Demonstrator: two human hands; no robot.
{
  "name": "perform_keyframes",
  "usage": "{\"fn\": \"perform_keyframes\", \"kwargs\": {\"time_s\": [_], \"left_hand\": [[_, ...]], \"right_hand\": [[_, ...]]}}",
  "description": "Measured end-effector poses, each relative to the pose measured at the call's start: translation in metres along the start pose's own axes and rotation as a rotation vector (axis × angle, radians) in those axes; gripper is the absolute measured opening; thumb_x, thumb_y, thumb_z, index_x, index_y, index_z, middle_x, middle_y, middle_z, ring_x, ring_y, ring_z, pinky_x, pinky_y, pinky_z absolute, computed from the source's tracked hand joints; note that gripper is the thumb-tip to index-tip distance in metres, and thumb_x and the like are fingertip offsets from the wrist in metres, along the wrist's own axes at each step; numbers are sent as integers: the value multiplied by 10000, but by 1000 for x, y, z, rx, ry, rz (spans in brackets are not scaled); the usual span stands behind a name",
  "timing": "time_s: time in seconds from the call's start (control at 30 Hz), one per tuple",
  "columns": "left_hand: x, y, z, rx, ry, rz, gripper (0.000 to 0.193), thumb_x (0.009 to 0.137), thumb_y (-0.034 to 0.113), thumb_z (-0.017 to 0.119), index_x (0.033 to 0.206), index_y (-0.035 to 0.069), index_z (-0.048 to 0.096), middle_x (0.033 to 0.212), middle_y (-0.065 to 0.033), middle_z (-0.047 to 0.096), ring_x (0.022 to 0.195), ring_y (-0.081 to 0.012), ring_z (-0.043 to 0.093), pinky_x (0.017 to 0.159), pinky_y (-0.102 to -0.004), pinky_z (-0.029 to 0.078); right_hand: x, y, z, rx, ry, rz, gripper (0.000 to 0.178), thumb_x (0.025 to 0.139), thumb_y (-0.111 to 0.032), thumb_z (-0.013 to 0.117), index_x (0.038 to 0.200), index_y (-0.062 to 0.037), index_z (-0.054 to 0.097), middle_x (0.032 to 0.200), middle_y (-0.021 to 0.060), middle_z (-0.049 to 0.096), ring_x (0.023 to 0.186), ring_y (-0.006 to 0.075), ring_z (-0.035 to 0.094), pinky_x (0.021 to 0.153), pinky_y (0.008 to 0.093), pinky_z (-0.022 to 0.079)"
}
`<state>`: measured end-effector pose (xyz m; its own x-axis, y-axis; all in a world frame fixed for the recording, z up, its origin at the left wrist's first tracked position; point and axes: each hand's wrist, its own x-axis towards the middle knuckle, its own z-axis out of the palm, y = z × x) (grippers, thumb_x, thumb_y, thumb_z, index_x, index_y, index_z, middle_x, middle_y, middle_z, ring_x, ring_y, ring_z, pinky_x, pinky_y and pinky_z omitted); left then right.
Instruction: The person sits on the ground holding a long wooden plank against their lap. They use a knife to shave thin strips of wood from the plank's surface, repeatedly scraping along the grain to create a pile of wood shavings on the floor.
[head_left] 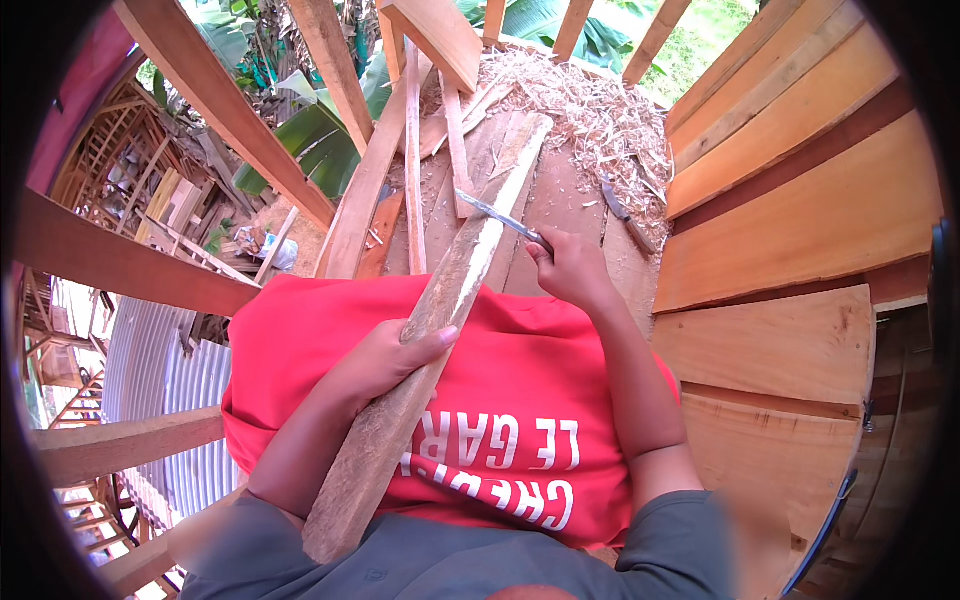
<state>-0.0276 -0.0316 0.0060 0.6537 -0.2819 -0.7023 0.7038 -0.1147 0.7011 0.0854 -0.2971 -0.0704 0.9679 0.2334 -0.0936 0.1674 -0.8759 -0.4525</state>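
A long rough wooden beam (410, 340) slants across my lap, its lower end against my body and its far end over the plank floor. My left hand (398, 360) is wrapped round its middle, the thumb lying on top. In my right hand (575, 265) is a knife (510, 220), closed in my fingers by the handle. Its blade lies across the beam's upper part, at a pale, freshly cut strip along the edge. Red cloth with white lettering (540, 380) covers my lap under the beam.
Wood shavings (590, 110) heap at the far end of the plank floor (565, 185). A curved blade tool (625, 212) lies at their right edge. Several boards (375, 200) lean at the far left. Slatted wooden walls (790, 220) stand close on the right; railing posts (225, 110) rise on the left.
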Motion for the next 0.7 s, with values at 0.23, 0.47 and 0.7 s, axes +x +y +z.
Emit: {"fn": "perform_keyframes", "kwargs": {"time_s": [0.23,0.47,0.7], "left_hand": [[3,1,3,115,7,-6,487,900,433,742,1070,-7,619,776,-40,630,631,-103,615,556,-271,502],[11,1,0,186,41,-1,441,899,400,749,1002,-13,634,780,-42,642,655,-96,607,594,-274,489],[13,-2,-4,215,76,20,460,900,402,746,1029,-26,637,789,-44,646,668,-104,609,611,-279,498]], "right_hand": [[-3,-17,33,-182,186,54,579,988,-402,409,614,-61,689,607,215,635,602,393,664,612,523,521],[5,-19,39,-243,223,-64,517,946,-355,466,575,-60,673,555,180,631,509,374,646,521,503,523],[-4,-38,37,-171,171,-165,476,940,-311,471,584,-72,676,547,175,622,494,376,631,521,508,527]]}}
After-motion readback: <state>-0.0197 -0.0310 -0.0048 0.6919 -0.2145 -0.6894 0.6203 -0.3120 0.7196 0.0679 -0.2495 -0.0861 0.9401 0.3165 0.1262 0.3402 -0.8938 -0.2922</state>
